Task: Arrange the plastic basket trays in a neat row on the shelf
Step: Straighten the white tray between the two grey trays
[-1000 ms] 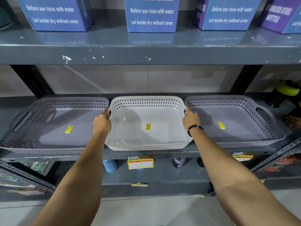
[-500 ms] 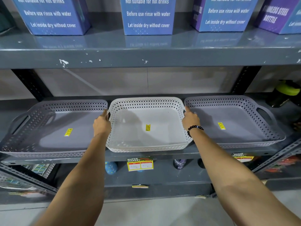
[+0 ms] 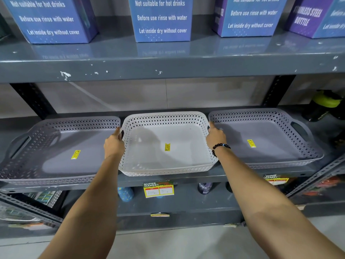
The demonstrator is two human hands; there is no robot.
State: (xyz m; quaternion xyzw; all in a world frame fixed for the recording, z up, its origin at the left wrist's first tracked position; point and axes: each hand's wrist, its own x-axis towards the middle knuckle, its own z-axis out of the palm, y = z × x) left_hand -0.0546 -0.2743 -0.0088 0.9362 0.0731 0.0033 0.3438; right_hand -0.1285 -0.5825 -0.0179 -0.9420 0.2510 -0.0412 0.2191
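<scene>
Three plastic basket trays sit side by side on a grey metal shelf (image 3: 168, 181): a white tray (image 3: 166, 146) in the middle, a grey tray (image 3: 56, 152) on its left and another grey tray (image 3: 265, 139) on its right. The left hand (image 3: 113, 144) and the right hand (image 3: 216, 136), wearing a dark bead bracelet (image 3: 220, 146), each hold a side handle of the white tray in a closed grip.

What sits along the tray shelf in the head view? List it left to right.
left grey basket tray → left hand on the white tray's left side → white basket tray → right hand on its right side → right grey basket tray → black bottle with green lid
</scene>
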